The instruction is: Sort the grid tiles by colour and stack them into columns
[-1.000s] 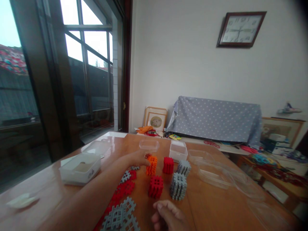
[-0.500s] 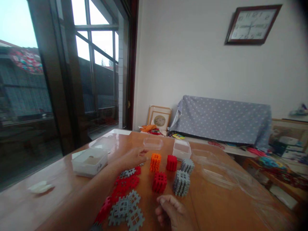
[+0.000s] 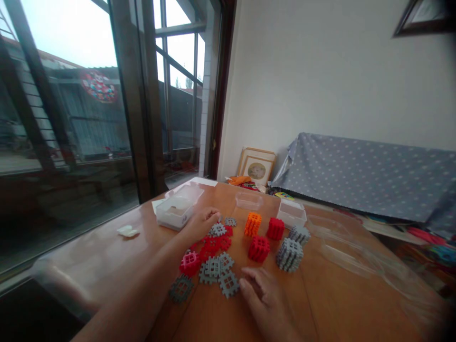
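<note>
One table [image 3: 107,256] (tiles [image 3: 213,268] atop, window [image 3: 71,118] beside)

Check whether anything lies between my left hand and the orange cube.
Yes. One loose grey tile lies flat on the table, in the gap between the left hand and the orange cube. It is low and flat, so the hand could likely pass over it. Nothing else shows in that gap.
</note>
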A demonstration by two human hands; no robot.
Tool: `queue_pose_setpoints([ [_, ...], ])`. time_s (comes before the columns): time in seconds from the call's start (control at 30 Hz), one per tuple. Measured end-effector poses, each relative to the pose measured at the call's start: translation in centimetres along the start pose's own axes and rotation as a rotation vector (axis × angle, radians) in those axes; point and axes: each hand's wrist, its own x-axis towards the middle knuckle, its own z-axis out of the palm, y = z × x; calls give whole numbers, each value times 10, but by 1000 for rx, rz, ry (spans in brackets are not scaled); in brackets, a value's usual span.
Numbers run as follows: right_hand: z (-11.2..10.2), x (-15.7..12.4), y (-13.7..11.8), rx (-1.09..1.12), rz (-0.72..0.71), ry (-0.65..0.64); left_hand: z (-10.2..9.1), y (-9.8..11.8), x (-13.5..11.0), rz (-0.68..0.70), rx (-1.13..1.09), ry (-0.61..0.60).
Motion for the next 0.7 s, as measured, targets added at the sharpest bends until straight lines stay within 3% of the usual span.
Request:
queue_pose_setpoints([
  [0.1, 12, -3, -15, -156, -135, -99, -4, -8, 1, -17, -46, 38],
  [0.2, 29, -1, -35, -251, -167, -233, -5, -19, 2, -38, -121, 64],
  [0.4, 68, 21, -73, -201, -192, -512, -14, -37, 7, -84, -246, 118],
  [0.57, 92, 40, -90, -177, -178, -555, -27, -45, 8, -149, -285, 150],
  [0.7, 94, 44, -87, -228, -128, -509, -28, -55, 5, -127, -149, 165],
])
